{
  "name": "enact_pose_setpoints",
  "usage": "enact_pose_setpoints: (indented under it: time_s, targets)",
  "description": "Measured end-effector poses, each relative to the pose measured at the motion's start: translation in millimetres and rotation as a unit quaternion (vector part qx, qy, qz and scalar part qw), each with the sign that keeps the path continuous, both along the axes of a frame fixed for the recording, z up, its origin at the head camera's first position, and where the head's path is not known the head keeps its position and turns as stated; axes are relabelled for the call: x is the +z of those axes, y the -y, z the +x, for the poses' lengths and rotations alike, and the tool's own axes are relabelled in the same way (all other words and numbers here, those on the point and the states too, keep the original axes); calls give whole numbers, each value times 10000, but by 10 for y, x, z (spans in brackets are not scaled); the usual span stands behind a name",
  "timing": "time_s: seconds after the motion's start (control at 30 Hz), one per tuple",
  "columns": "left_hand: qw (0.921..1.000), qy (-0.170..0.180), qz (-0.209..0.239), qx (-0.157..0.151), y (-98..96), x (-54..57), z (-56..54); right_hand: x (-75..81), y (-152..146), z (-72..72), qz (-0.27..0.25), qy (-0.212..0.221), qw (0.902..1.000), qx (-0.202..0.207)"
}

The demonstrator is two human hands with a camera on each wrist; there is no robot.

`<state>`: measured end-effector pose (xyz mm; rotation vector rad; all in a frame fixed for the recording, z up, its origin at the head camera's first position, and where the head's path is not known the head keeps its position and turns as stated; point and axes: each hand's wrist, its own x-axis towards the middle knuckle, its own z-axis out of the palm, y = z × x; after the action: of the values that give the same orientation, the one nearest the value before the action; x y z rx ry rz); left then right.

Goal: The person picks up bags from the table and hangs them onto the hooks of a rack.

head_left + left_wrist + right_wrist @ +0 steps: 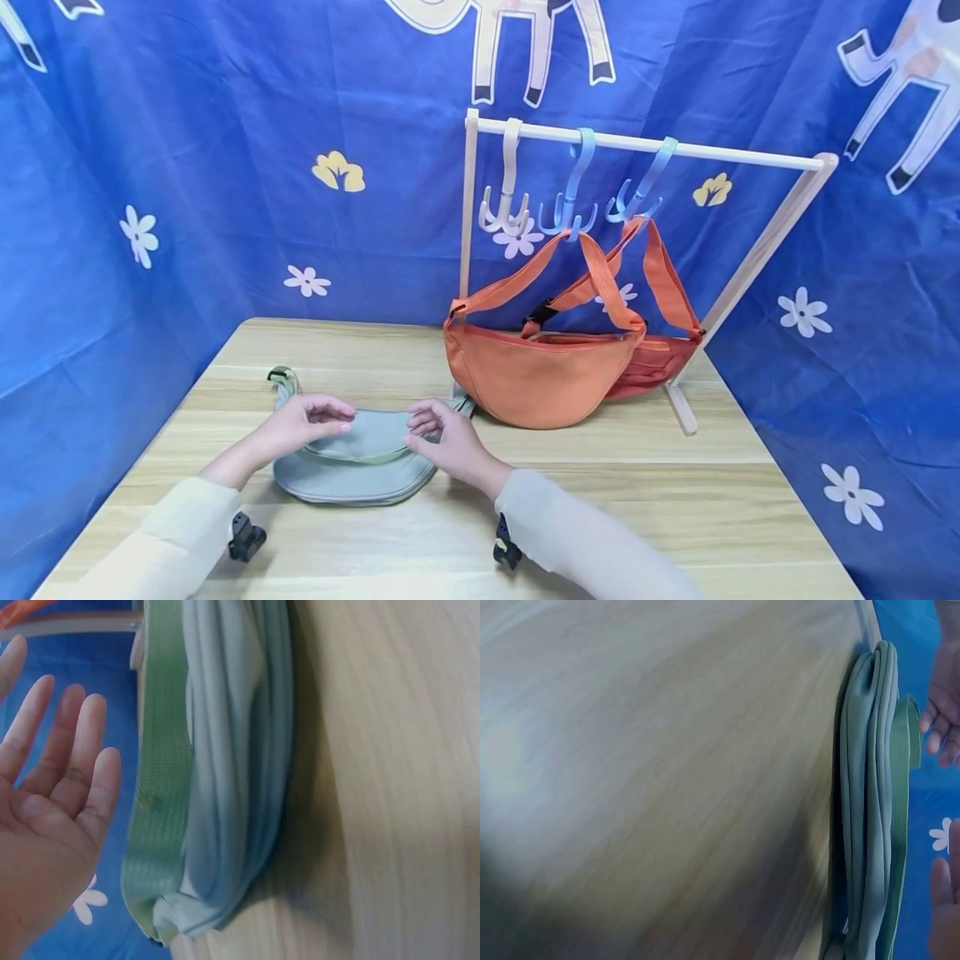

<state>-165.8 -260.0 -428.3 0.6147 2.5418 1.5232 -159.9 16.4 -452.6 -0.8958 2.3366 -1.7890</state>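
Observation:
A pale grey-green waist bag [345, 485] lies flat on the table, its green webbing strap [161, 750] running across the top. Above the bag's left part is my left hand [311, 418], palm facing inward with fingers loosely bent and nothing in them. The left wrist view shows that hand's fingers spread and apart from the strap. My right hand [452, 443] is over the bag's right side, fingers relaxed and slightly bent, also holding nothing. A dark buckle [279, 375] sits on the strap end at the bag's far left.
A wooden rack [772, 242] stands at the back right, with a beige hook hanger [509, 179] and two blue ones on its rail. An orange waist bag [543, 379] and a red one [660, 367] hang from the blue hooks. Blue patterned cloth [225, 167] surrounds the table.

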Motion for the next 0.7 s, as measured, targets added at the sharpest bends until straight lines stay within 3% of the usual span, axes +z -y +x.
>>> enact_pose_setpoints:
  time_s: [0.17,0.33,0.57,0.7]
  targets:
    - [9997,77,-192,-87,79,-43,-14,-56,105,-24,295,-321,9990,97]
    - [9995,57,-103,-299,158,-89,-30,-48,182,-28,591,-498,9968,211]
    - [9979,322,-142,-535,206,-120,-69,-67,227,-64,864,-315,9949,414]
    - [9952,483,-73,-849,227,-151,-110,-107,237,-104,1029,-173,9933,506]
